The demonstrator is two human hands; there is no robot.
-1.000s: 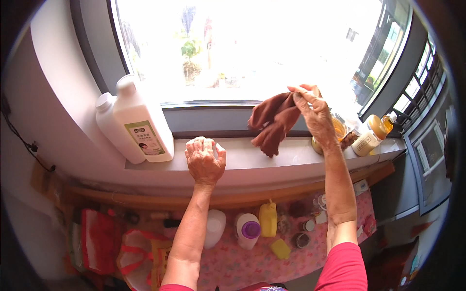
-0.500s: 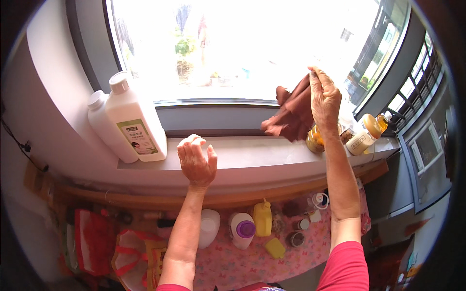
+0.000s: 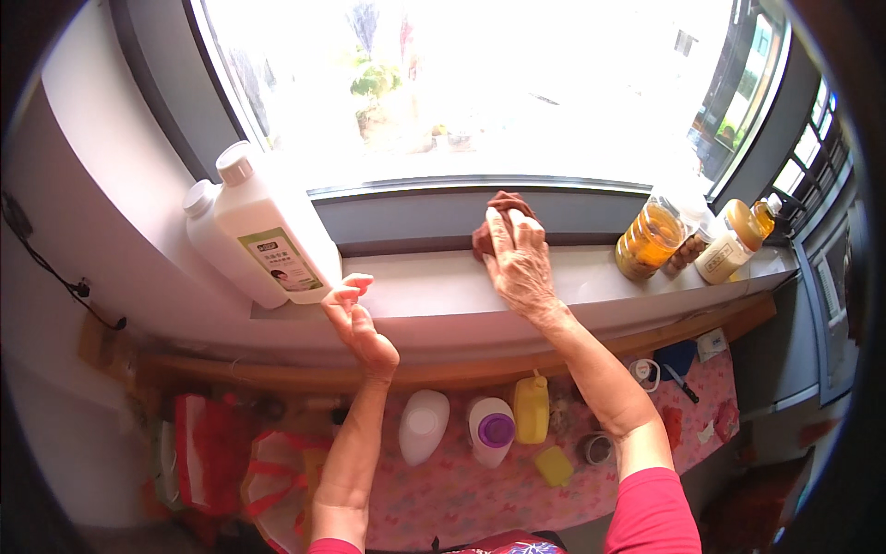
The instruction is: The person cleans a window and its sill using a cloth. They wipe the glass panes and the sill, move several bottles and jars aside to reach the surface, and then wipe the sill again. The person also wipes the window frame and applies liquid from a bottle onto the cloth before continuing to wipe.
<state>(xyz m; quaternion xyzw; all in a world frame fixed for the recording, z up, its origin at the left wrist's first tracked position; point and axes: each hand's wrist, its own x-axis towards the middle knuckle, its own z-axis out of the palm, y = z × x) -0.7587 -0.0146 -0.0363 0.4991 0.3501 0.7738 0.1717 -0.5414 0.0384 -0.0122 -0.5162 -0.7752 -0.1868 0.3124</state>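
Observation:
A bunched brown cloth (image 3: 508,200) is under the fingers of my right hand (image 3: 522,263), held against the grey lower window frame (image 3: 415,217) just above the white sill (image 3: 434,279). My left hand (image 3: 365,328) is raised at the sill's front edge, holding nothing, its fingers loosely bent and apart. Close to its fingertips stands a large white bottle (image 3: 277,231) with a green-edged label. A second white bottle (image 3: 217,240) stands behind it on the left.
On the sill's right are a jar of amber liquid (image 3: 651,240), a cream-coloured bottle (image 3: 729,249) and other containers. Below, a pink patterned table (image 3: 443,503) carries a white purple-capped bottle (image 3: 492,434), a yellow bottle (image 3: 532,411), a knife (image 3: 681,383) and red bags (image 3: 208,452).
My right hand has come down and left, bringing the hanging cloth from in front of the glass onto the lower frame, where it is now bunched. My left hand has turned near the white bottle.

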